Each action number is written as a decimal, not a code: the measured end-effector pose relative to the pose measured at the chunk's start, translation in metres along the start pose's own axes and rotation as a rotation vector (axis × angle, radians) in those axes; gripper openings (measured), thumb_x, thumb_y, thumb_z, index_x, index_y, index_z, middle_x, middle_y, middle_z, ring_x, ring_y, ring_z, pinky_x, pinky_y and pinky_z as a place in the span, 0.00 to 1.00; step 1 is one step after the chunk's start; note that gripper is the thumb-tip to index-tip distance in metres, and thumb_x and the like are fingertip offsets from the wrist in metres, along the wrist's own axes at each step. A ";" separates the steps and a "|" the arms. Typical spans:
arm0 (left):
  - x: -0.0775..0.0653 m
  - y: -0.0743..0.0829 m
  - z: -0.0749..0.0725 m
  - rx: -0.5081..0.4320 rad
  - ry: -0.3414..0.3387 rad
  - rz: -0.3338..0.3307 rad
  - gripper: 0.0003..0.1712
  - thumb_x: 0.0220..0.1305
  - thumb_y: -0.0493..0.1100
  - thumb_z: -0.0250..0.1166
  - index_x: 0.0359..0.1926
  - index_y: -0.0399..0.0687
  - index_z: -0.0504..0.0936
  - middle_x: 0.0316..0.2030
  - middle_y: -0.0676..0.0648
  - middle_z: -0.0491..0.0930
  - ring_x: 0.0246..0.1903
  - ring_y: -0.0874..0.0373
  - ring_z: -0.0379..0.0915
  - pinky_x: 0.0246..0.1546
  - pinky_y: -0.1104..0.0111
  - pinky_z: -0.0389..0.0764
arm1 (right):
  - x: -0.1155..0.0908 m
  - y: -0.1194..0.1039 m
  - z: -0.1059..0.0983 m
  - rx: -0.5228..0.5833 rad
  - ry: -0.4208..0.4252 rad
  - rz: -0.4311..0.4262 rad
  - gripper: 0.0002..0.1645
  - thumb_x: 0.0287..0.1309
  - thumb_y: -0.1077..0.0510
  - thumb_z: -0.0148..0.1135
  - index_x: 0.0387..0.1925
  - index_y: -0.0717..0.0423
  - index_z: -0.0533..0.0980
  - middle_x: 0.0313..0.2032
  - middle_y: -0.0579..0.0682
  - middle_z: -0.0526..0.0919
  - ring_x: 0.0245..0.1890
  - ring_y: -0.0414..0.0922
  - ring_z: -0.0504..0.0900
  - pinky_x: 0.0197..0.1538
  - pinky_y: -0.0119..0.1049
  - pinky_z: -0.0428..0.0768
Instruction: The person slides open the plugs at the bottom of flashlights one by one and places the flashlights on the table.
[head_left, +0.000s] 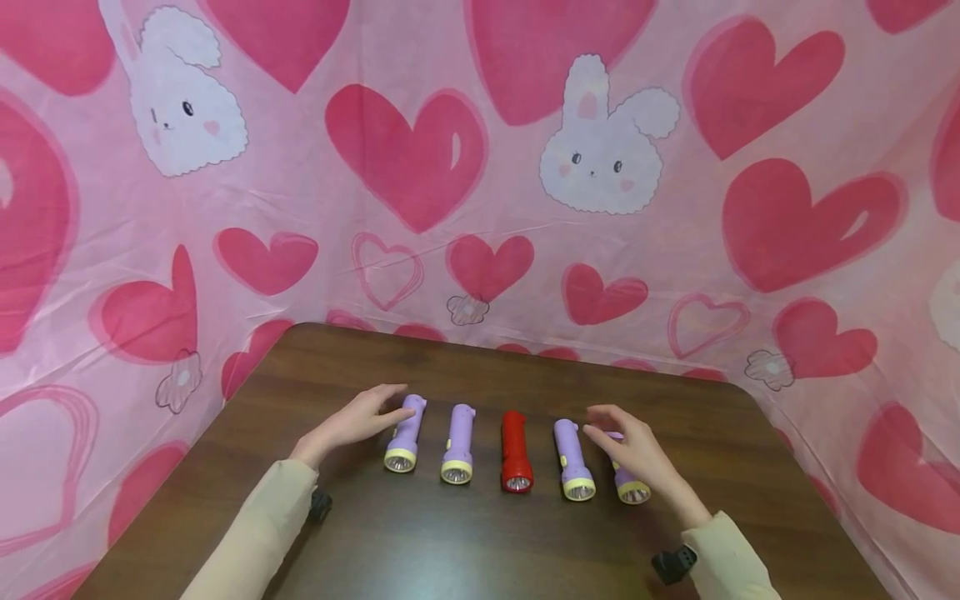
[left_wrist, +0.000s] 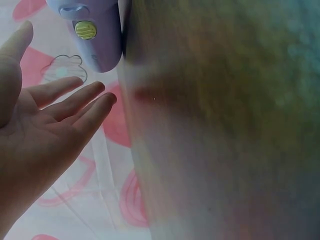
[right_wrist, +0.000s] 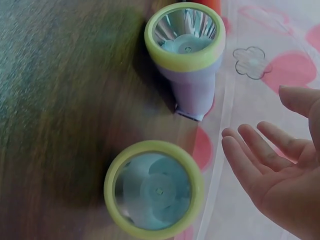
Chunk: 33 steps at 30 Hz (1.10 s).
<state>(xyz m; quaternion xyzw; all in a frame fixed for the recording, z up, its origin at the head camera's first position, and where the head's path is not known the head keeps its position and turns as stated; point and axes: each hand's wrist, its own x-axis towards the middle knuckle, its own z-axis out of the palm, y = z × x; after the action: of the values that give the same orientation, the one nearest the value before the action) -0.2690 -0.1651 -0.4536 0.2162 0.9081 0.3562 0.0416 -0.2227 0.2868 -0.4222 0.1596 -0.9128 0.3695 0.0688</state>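
Several flashlights lie in a row on the table, lens ends toward me. My left hand [head_left: 365, 416] is at the leftmost purple flashlight [head_left: 406, 433], fingers extended and overlapping its body in the head view. In the left wrist view that flashlight's body [left_wrist: 100, 47] with its yellow switch is just beyond the spread fingers [left_wrist: 75, 107]. My right hand [head_left: 633, 446] reaches over the rightmost purple flashlight [head_left: 628, 483], hiding its middle. The right wrist view shows relaxed fingers [right_wrist: 265, 155] apart from the yellow-rimmed lens [right_wrist: 155, 190]. Neither hand grips anything.
Between the hands lie a purple flashlight [head_left: 459, 442], a red flashlight [head_left: 515, 450] and another purple flashlight [head_left: 573, 458]. The brown wooden table [head_left: 450, 542] backs onto a pink cloth [head_left: 517, 192] with hearts and rabbits. Dark wrist cameras sit at both sleeves.
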 end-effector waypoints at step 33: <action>0.011 -0.008 0.000 -0.099 -0.003 0.002 0.36 0.67 0.53 0.64 0.65 0.28 0.70 0.61 0.31 0.76 0.61 0.39 0.74 0.62 0.48 0.75 | 0.013 -0.025 0.029 0.023 -0.092 -0.006 0.21 0.64 0.52 0.65 0.53 0.60 0.78 0.50 0.55 0.86 0.49 0.55 0.85 0.53 0.47 0.84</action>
<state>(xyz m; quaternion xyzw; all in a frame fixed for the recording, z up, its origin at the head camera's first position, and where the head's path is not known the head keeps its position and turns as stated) -0.2815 -0.1662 -0.4581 0.2155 0.8892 0.4002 0.0531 -0.2268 0.2460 -0.4235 0.1800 -0.9103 0.3719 0.0261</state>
